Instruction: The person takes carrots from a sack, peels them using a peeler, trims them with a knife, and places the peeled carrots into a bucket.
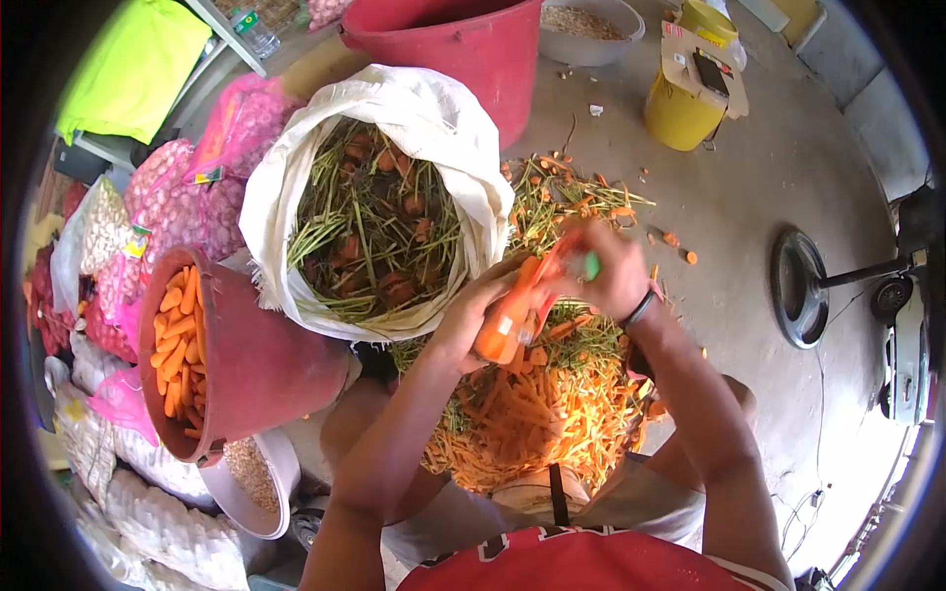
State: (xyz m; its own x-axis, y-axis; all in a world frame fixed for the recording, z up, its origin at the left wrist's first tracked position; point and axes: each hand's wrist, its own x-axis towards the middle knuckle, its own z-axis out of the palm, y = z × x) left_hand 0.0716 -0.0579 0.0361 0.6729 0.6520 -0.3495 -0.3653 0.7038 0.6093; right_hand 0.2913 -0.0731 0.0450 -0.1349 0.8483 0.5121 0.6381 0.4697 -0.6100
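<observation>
My left hand [467, 317] is wrapped around a carrot [503, 333], tilted above the peelings. My right hand [619, 271], blurred by motion, is closed on what looks like a red peeler [558, 268] with a green part near the fingers. The peeler lies along the carrot's upper side; its blade is too smeared to make out. Beneath both hands is a heap of orange carrot peelings [522, 419] mixed with green stalks, between my knees. An open white sack [477, 133] of unpeeled carrots and stalks stands just beyond my left hand.
At left, a tilted red bucket [286, 345] holds peeled carrots [177, 340]. Pink net bags [163, 182] of garlic lie behind it, and a basin [286, 478] sits below. Farther off are a large red tub [443, 44], a yellow bucket [675, 113] and a black round base [798, 286].
</observation>
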